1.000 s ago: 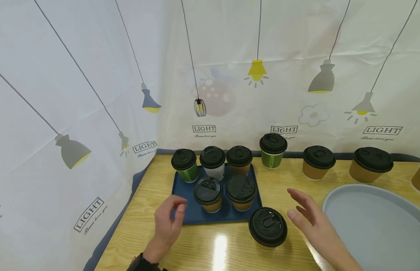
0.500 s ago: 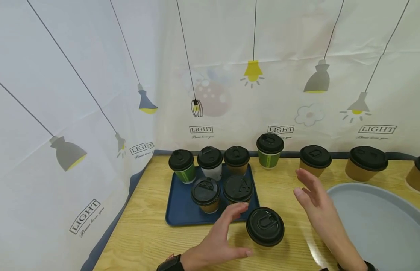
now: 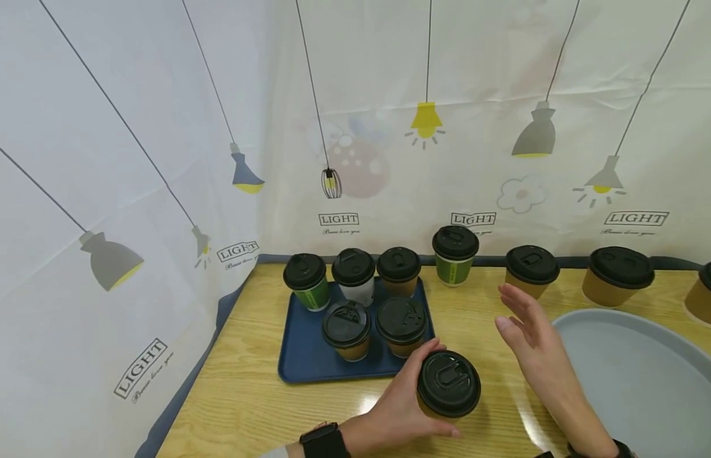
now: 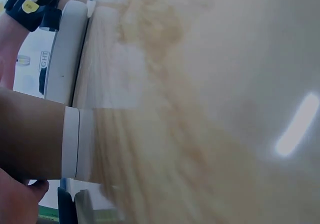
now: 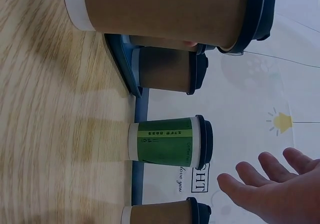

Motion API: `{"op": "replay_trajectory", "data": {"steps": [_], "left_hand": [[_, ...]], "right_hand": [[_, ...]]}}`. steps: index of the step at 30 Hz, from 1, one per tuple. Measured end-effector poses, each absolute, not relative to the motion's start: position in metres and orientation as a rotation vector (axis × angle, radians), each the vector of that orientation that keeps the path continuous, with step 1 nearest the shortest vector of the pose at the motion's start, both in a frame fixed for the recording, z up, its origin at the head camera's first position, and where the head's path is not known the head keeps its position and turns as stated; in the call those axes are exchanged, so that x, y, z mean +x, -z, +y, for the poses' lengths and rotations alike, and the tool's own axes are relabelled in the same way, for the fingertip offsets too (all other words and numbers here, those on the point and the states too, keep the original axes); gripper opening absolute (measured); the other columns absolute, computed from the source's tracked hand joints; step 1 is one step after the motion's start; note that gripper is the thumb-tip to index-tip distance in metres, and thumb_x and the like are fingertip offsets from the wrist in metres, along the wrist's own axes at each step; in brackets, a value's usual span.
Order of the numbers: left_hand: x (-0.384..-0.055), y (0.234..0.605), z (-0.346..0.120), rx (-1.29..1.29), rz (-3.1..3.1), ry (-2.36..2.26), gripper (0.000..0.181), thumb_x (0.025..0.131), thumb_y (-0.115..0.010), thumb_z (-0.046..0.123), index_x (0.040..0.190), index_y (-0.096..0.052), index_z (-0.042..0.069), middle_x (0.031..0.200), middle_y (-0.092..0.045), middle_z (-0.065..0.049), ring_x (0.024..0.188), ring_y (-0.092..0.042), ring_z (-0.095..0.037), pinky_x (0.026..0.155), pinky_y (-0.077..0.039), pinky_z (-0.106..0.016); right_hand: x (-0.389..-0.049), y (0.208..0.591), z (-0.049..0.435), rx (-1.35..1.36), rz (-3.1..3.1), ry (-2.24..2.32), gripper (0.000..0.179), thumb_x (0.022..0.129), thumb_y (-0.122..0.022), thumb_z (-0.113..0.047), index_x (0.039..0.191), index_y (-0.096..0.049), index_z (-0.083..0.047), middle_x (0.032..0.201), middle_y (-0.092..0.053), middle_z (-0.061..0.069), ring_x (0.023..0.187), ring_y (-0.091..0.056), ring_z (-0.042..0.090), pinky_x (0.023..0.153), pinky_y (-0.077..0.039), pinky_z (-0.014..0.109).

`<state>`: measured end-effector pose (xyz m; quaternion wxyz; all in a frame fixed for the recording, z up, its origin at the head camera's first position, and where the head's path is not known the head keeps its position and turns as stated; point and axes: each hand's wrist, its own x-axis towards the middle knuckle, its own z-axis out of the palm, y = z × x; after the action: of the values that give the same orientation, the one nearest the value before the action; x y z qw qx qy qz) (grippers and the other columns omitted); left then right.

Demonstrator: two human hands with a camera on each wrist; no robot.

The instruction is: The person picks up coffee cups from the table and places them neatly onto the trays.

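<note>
In the head view, my left hand (image 3: 396, 402) curves round a brown paper coffee cup (image 3: 449, 385) with a black lid, thumb on the near side and fingers on the far side. The cup is upright at the near right corner of a blue tray (image 3: 303, 362). The left wrist view shows its brown side and white base (image 4: 70, 141) close up. To the right of that cup, my right hand (image 3: 535, 343) hovers with fingers extended, holding nothing. In the right wrist view, the right-hand fingers (image 5: 270, 184) are spread apart near a green cup (image 5: 167, 141).
Several lidded cups stand on the tray, among them a green cup (image 3: 312, 292) and a white cup (image 3: 361, 294). Behind stand another green cup (image 3: 454, 270) and brown cups (image 3: 613, 289) along the back edge. A round grey tray (image 3: 636, 381) lies at the right.
My left hand has moved right from beside the blue tray and now grips the brown cup in front. My right hand has shifted slightly right and away, staying empty.
</note>
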<state>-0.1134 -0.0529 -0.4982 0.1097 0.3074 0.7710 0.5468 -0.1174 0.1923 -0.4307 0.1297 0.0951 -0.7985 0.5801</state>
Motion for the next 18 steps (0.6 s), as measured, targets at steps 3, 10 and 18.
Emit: {"op": "replay_trajectory", "data": {"steps": [3, 10, 18], "left_hand": [[-0.116, 0.499, -0.049, 0.884, 2.258, -1.593, 0.114, 0.077, -0.094, 0.018, 0.162, -0.02, 0.035, 0.158, -0.042, 0.005, 0.142, -0.043, -0.011, 0.118, -0.036, -0.042], [-0.118, 0.5, -0.048, 0.877, 2.284, -1.538, 0.107, 0.078, -0.093, 0.022, 0.161, -0.026, 0.028, 0.15, -0.05, 0.01, 0.137, -0.049, -0.009, 0.115, -0.04, -0.039], [-0.109, 0.483, -0.065, 0.879, 2.246, -1.641, 0.102, 0.079, -0.092, 0.017, 0.159, -0.03, 0.029, 0.147, -0.053, 0.007, 0.134, -0.052, -0.011, 0.113, -0.042, -0.039]], "right_hand": [[-0.117, 0.431, 0.193, 0.27, -2.323, -1.687, 0.056, 0.11, -0.052, -0.018, 0.161, -0.032, -0.009, 0.16, -0.039, 0.017, 0.139, -0.038, -0.001, 0.104, -0.034, 0.007], [-0.119, 0.43, 0.192, 0.248, -2.323, -1.705, 0.06, 0.11, -0.052, -0.019, 0.163, -0.027, -0.011, 0.161, -0.038, 0.017, 0.146, -0.038, 0.018, 0.102, -0.034, 0.006], [-0.119, 0.433, 0.194, 0.213, -2.315, -1.741, 0.065, 0.11, -0.052, -0.02, 0.166, -0.019, -0.014, 0.161, -0.036, 0.017, 0.145, -0.039, 0.021, 0.099, -0.036, 0.006]]}}
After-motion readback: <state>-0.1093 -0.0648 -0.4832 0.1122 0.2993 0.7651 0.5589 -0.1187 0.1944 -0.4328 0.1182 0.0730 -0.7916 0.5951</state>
